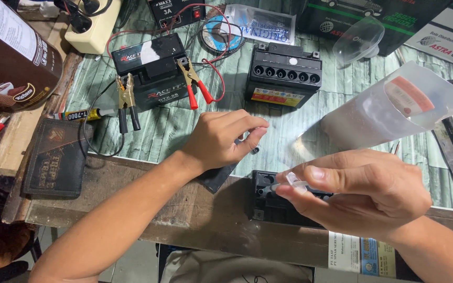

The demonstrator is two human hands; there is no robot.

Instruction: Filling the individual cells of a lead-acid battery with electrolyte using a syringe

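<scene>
We are pinching a small clear plastic tube (294, 182) between the thumb and fingers of our right hand (365, 196), closed on it just above a black battery (268, 202) sitting at the near edge of the workbench (195, 209); the tube's tip is meeting the battery's top. Our left hand (221, 140) is curling shut just beside it, fingertips gripping a small dark piece (238, 141) that we cannot make out, with a flat dark strip (217, 177) lying under the wrist. Beyond our right hand a large clear plastic container (394, 107) is lying tilted on the green patterned mat (163, 126). Farther toward the far edge, a second black battery (284, 73) with a row of open filler holes is standing near the middle, and a third battery (150, 71) to its left is carrying a red clamp (191, 78) and a black clamp (126, 102), their wires running to a charger (176, 10) at the far edge. A dark wallet (56, 157) is lying at the left edge, beside a brown tin (11, 52) in the far left corner
</scene>
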